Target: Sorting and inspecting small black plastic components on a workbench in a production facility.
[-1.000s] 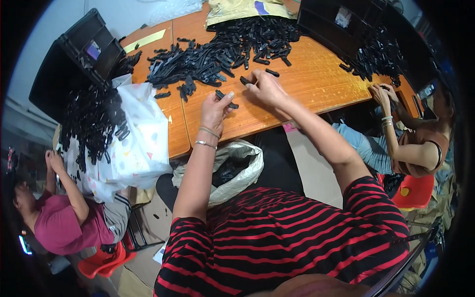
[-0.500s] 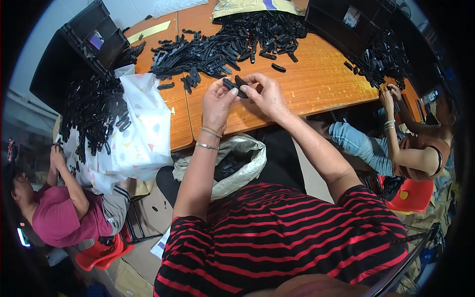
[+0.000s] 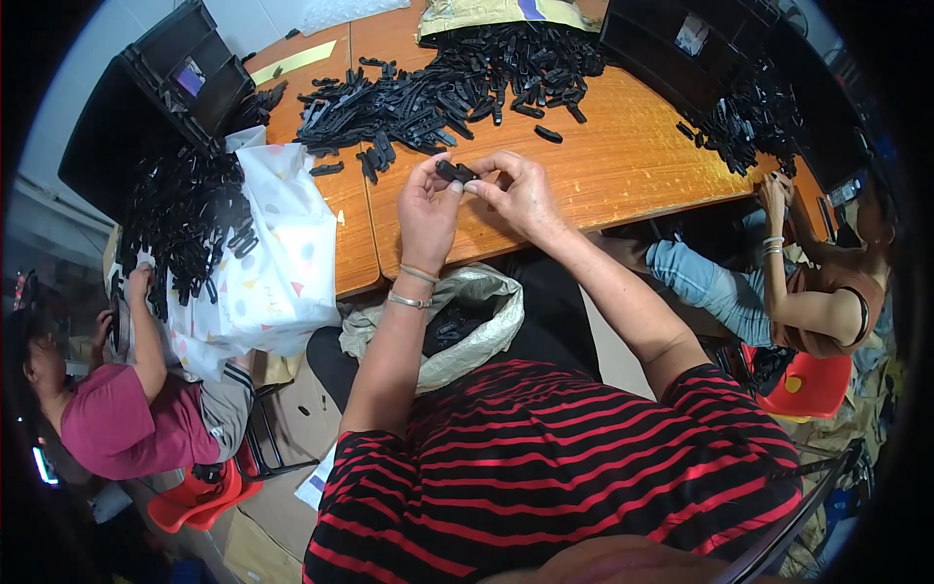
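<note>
My left hand (image 3: 428,209) and my right hand (image 3: 523,200) meet over the table's near edge, fingers closed on a small black plastic piece (image 3: 453,173). The left fingertips and thumb pinch one end; the right thumb and fingers press the other. Whether it is one part or two joined parts is hard to tell. Just beyond my hands lies a broad heap of similar long, narrow black plastic pieces (image 3: 418,107). Below my hands, a pale woven sack (image 3: 501,321) stands open at my lap with black pieces inside.
A tipped black crate (image 3: 117,127) spills black pieces onto a patterned white sheet (image 3: 292,234) at left, where a co-worker (image 3: 126,419) sits. Another black crate (image 3: 671,49) and co-worker (image 3: 827,302) are at right. A paper sack (image 3: 506,15) lies behind the heap on the wooden table (image 3: 623,146).
The black parts, spread at an angle between my fingers before, now sit closer together and lower. My hands have drawn slightly nearer. The left co-worker's hands have moved apart.
</note>
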Tool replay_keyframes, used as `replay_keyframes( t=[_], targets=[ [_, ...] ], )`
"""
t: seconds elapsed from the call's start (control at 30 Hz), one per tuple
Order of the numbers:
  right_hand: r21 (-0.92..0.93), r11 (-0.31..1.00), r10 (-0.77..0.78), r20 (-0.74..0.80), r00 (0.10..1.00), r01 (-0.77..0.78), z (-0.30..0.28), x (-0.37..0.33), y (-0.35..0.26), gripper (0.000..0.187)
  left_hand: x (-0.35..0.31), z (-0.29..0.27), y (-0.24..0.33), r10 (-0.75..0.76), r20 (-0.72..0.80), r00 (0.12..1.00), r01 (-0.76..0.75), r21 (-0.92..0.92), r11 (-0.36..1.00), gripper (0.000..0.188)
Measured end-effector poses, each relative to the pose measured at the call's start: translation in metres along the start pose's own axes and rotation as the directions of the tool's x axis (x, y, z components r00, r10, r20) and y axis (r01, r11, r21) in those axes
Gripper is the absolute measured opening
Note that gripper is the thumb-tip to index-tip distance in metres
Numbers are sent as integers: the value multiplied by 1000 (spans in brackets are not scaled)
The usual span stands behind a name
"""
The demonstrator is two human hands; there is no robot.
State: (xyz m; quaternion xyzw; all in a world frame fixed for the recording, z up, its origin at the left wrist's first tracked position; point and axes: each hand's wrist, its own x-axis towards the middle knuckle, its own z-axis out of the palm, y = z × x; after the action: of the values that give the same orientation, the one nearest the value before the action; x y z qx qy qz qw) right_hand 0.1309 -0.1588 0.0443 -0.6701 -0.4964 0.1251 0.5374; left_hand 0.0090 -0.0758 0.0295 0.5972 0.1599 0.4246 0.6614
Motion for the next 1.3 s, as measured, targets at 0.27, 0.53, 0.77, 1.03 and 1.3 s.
replay_keyframes(
  t=[0.27,0.53,0.77,1.03,1.3],
  targets=[
    [-63,987,-152,-53,987,149,4,-8,-14,24,-15,16,16,141,-92,986,-130,114,985,36],
    [180,984,-9,161,987,-21,5,-10,-15,26,-19,2,28,156,28,987,-157,264,952,22],
    [225,963,96,221,971,-146,19,-24,-7,24,-27,-17,20,10,-48,999,5,299,954,16],
    [-172,947,-169,449,877,271,34,-93,7,30,40,-54,8,267,57,962,-202,808,554,20],
    [-222,938,-182,341,922,267,-6,-45,20,19,103,-48,-29,197,281,940,-298,953,63,38]
  ],
)
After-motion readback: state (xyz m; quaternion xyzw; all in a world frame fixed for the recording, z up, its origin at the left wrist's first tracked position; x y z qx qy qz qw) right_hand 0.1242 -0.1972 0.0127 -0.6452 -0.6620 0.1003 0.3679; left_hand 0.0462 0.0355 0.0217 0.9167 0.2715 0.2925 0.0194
